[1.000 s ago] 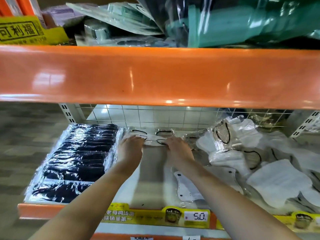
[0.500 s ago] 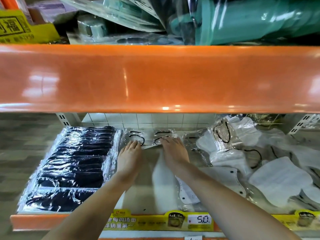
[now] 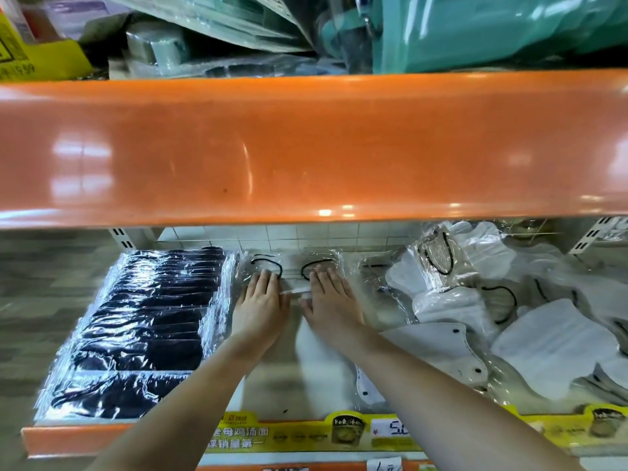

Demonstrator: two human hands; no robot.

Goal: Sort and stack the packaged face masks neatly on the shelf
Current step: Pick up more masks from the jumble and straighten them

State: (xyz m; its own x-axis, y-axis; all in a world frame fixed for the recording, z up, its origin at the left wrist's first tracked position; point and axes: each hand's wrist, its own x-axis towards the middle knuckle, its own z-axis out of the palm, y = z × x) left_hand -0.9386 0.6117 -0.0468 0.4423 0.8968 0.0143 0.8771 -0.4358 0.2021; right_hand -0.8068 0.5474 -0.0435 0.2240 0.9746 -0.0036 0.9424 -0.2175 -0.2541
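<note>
Here, in the head view, both hands reach under the orange shelf beam onto the lower shelf. The left hand and the right hand lie palm down side by side, fingers straight and released, pressing flat on a clear mask packet with black ear loops at the back of the shelf. To the left of the hands, a neat stack of black mask packets fills that side. To the right, a loose pile of white mask packets lies untidy, some overlapping. Along the front edge runs a yellow price strip. On the upper shelf sit green packaged goods.
</note>
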